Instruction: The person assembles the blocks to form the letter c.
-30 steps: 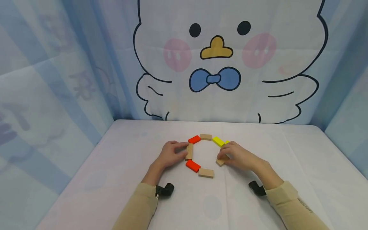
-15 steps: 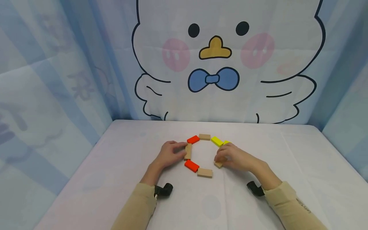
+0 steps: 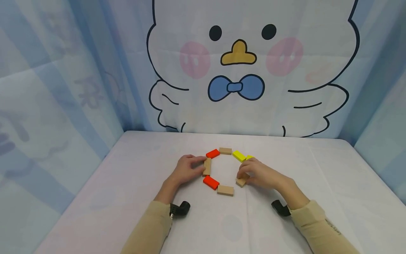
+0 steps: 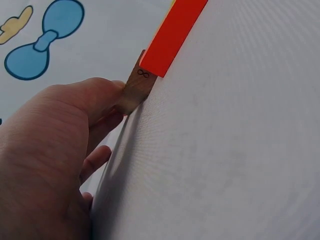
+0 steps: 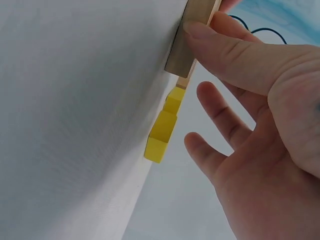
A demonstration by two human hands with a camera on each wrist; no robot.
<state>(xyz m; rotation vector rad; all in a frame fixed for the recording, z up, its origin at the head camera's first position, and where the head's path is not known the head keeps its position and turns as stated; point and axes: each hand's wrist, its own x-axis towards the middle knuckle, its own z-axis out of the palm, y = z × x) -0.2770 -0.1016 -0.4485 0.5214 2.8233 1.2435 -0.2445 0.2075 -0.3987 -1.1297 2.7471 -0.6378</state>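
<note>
On the white tabletop, small wooden, red and yellow blocks lie in a rough ring. At the ring's left side my left hand [image 3: 187, 170] touches a plain wooden block [image 3: 207, 167] with thumb and forefinger; in the left wrist view both meet its outer side, near a dark mark on its end. My right hand [image 3: 260, 174] pinches another plain wooden block [image 3: 241, 182] at the right. In the right wrist view its thumb presses on that block's face [image 5: 186, 52], and the other fingers are spread off the table. Part of this block is hidden by the fingers.
A red block [image 3: 213, 153], a wooden block [image 3: 225, 151] and two yellow blocks, one [image 3: 239, 155] partly beside my right hand, form the far side. Nearer me lie a red block [image 3: 210, 182] and a wooden block [image 3: 225, 191]. A printed curtain [image 3: 234, 113] hangs behind the table.
My right hand has shifted its wooden block slightly, towards the near side of the ring. The left hand keeps its place at the left block; the view sways a little.
</note>
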